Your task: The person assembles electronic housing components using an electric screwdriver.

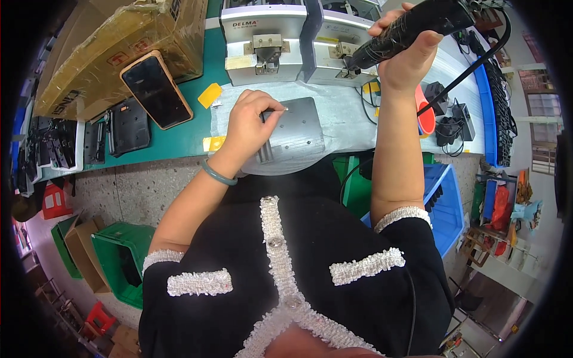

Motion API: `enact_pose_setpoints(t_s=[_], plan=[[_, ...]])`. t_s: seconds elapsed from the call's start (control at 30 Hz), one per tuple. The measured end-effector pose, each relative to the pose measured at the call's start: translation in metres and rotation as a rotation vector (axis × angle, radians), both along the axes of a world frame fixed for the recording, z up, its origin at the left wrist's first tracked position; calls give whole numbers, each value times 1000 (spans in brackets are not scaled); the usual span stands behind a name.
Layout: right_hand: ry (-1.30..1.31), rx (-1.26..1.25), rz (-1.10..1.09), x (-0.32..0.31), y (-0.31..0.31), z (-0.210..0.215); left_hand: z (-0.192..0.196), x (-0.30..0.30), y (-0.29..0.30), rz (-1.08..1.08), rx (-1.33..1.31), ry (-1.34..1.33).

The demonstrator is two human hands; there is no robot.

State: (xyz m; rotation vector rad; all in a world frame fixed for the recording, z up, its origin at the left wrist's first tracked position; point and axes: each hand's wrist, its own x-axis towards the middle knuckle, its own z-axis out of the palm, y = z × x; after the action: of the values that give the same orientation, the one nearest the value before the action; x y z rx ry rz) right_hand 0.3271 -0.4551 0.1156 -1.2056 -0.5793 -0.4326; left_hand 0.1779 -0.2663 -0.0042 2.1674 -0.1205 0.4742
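My right hand is wrapped round a black electric screwdriver, raised on the right. Its tip points down and left, at the outlet of the right-hand grey screw feeder; I cannot tell whether they touch. A black cable runs from its upper end. My left hand has thumb and forefinger pinched together over a dark grey plate with rounded corners and several small marks. A tiny pale bit shows at the fingertips, too small to name. The plate lies on white foam sheeting at the table's near edge.
A second grey screw feeder stands to the left. A phone leans on a cardboard box. Dark parts fill a white tray. An orange-red thing, adapters and cables lie right; a blue crate stands below.
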Motion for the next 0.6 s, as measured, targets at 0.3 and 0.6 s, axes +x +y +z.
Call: enact_pose_setpoints(t_s=[0.3, 0.6], plan=[[-125, -148, -60, -16, -1, -3, -2, -1, 6, -65, -54, 32], [160, 31, 348, -69, 59, -46, -3, 0, 8, -70, -53, 3]])
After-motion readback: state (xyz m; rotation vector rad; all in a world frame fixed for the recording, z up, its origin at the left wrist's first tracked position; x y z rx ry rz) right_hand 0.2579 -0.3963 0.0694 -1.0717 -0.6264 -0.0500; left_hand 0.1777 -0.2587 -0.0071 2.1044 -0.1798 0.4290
